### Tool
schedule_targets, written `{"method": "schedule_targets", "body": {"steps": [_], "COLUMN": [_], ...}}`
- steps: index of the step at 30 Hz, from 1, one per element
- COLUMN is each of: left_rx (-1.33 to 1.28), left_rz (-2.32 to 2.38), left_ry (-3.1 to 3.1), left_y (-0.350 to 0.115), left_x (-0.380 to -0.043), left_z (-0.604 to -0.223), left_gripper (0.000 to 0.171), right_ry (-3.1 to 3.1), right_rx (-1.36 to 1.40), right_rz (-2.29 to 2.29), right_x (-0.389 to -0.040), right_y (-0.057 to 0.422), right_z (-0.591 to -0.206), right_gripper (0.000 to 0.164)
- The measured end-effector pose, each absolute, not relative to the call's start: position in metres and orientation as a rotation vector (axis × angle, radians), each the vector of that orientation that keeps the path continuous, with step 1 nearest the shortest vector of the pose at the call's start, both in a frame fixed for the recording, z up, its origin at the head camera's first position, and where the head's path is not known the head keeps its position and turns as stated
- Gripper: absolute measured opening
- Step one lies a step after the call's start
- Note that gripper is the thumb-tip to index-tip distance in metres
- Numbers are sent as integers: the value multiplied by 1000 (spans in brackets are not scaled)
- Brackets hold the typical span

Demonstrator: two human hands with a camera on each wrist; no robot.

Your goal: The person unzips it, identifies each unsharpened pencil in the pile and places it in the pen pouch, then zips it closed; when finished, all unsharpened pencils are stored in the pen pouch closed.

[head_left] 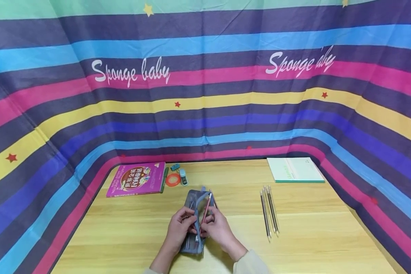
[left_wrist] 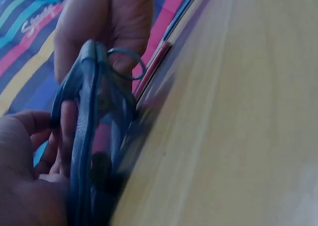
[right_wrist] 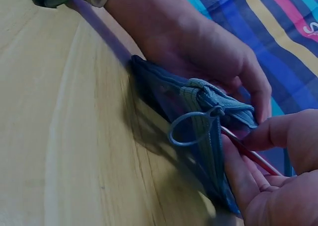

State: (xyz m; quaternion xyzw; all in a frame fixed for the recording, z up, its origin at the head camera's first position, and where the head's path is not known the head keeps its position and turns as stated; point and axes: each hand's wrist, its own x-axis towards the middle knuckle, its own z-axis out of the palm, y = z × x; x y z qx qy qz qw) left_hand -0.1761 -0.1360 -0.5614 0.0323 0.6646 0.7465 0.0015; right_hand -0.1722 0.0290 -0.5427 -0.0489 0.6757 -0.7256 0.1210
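Observation:
A see-through pencil case [head_left: 191, 249] with blue-grey zip edging lies lengthwise in front of me, its mouth spread apart. My left hand [head_left: 179, 229] grips the left side of the zip edge, thumb and fingers about it. At the opening, my right hand [head_left: 220, 229] pinches a red pencil [head_left: 207, 207]; the pencil's lower end is hidden in the case and hand. The right wrist view shows this red pencil [right_wrist: 253, 155] between thumb and fingers, beside the zip's round pull ring [right_wrist: 189, 129]. Other slim items show through the case wall.
Several dark pencils [head_left: 268, 213] lie side by side to the right. A white-green notebook [head_left: 295, 170] is at the back right. At the back left lie a purple book [head_left: 137, 179], a red-orange tape roll [head_left: 173, 180], a small blue-capped bottle [head_left: 183, 177] and a teal item [head_left: 175, 166].

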Motion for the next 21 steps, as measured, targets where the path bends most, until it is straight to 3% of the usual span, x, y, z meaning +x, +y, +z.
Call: {"method": "schedule_targets", "body": {"steps": [9,21], "left_rx": [80,115], "left_rz": [2328,2406], "left_ry": [2202,2139], "left_y": [-125,-125], "left_x": [-178,-175], "left_z": [-553,-556], "left_gripper": [13,17], "right_ry": [1921,2016], "right_rx": [-151,-116], "right_rz": [-2099,-2052], "right_x": [-176,-176], "right_y": [33,31], "right_z": [-540,-538], "right_gripper": [69,74]}}
